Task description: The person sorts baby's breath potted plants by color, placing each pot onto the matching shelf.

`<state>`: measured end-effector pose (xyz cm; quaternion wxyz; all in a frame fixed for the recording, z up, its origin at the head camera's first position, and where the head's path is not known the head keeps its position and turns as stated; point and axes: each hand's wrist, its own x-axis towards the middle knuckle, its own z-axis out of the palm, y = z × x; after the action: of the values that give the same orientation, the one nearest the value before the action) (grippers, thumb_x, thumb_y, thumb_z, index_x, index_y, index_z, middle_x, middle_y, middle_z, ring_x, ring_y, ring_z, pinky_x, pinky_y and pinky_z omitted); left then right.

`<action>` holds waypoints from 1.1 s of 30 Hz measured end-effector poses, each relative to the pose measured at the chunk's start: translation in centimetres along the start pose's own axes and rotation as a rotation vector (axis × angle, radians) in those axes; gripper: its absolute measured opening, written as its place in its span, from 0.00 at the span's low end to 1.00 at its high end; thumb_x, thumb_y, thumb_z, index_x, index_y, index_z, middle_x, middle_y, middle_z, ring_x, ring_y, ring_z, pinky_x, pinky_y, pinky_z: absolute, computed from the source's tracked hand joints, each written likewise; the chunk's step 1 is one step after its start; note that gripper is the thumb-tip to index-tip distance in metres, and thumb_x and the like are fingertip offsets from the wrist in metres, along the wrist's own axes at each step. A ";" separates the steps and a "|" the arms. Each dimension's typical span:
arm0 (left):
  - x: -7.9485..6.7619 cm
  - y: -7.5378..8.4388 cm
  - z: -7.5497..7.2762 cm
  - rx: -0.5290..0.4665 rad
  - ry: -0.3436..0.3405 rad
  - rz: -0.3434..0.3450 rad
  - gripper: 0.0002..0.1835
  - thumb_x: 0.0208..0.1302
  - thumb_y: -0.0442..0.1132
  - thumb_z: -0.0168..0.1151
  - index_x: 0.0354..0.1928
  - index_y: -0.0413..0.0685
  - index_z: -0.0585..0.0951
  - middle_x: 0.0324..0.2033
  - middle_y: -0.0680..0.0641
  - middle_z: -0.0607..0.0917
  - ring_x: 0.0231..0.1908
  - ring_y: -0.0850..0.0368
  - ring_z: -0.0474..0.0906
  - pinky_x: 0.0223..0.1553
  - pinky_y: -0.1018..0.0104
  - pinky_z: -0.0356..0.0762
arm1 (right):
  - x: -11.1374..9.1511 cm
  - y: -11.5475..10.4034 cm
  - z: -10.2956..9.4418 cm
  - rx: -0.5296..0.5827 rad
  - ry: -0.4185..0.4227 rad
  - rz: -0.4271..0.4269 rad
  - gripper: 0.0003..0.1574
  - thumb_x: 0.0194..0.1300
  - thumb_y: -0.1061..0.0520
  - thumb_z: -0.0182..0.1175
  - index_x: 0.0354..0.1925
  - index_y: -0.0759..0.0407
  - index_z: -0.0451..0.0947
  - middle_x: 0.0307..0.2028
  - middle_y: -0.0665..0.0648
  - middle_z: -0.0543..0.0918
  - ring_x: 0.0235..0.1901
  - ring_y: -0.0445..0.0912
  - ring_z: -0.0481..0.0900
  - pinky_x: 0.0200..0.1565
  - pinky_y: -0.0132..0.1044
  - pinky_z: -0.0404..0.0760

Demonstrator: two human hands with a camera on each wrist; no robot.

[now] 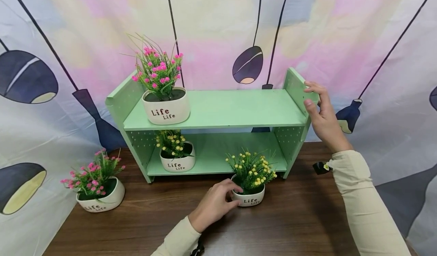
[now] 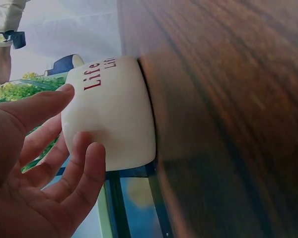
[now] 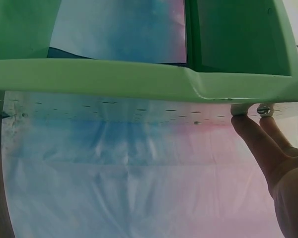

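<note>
At the front right of the shelf, a white flowerpot with yellow flowers [image 1: 252, 199] stands on the table. My left hand [image 1: 215, 203] is at its left end, with curved thumb and index finger holding it near the rim. In the left wrist view, the other fingers [image 2: 92, 158] lie loosely before the pot's white side [image 2: 119, 114]. Higher up, my right hand [image 1: 324, 119] touches the right side panel of the green shelf [image 1: 239, 108]. Two of its fingers [image 3: 258, 139] press fairly straight on that panel's outer face in the right wrist view.
A pot with pink flowers [image 1: 167, 108] sits on the upper shelf at left. Below it, another yellow-flowered pot [image 1: 177, 163] stands on the lower board. A second pink-flowered pot [image 1: 102, 199] is on the wooden table [image 1: 150, 210] at far left. Patterned cloth [image 1: 218, 28] hangs behind.
</note>
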<state>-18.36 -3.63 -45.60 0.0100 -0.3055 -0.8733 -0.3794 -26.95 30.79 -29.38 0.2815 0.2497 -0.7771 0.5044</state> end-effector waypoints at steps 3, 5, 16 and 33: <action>0.0 0.0 0.2 0.006 0.003 -0.006 0.09 0.64 0.39 0.78 0.45 0.53 0.91 0.39 0.60 0.82 0.37 0.67 0.80 0.36 0.72 0.79 | 0.1 0.0 0.1 0.002 0.002 0.002 0.24 0.85 0.54 0.48 0.72 0.60 0.63 0.80 0.54 0.58 0.82 0.45 0.48 0.78 0.63 0.34; 0.1 0.0 0.4 0.011 0.007 -0.012 0.07 0.65 0.39 0.78 0.43 0.54 0.91 0.38 0.61 0.82 0.36 0.68 0.80 0.36 0.72 0.78 | 0.0 0.1 0.0 0.001 0.002 0.005 0.24 0.85 0.54 0.48 0.72 0.59 0.63 0.80 0.55 0.58 0.82 0.45 0.48 0.78 0.63 0.34; 0.5 -0.3 0.9 -0.009 0.028 -0.010 0.04 0.67 0.33 0.74 0.38 0.51 0.89 0.37 0.58 0.83 0.33 0.72 0.78 0.37 0.70 0.83 | 0.2 0.8 0.0 -0.013 0.009 0.005 0.24 0.85 0.53 0.48 0.71 0.63 0.62 0.80 0.54 0.58 0.81 0.47 0.49 0.78 0.62 0.35; 0.1 -0.1 1.0 0.111 0.105 0.020 0.06 0.63 0.35 0.78 0.36 0.55 0.90 0.36 0.60 0.85 0.34 0.68 0.80 0.35 0.72 0.79 | 0.0 0.2 0.1 -0.009 0.010 0.005 0.24 0.85 0.53 0.48 0.71 0.61 0.62 0.80 0.54 0.58 0.82 0.46 0.49 0.79 0.61 0.35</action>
<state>-18.25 -3.00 -46.32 0.0768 -0.2930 -0.8880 -0.3460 -27.11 30.82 -29.55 0.2852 0.2440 -0.7787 0.5027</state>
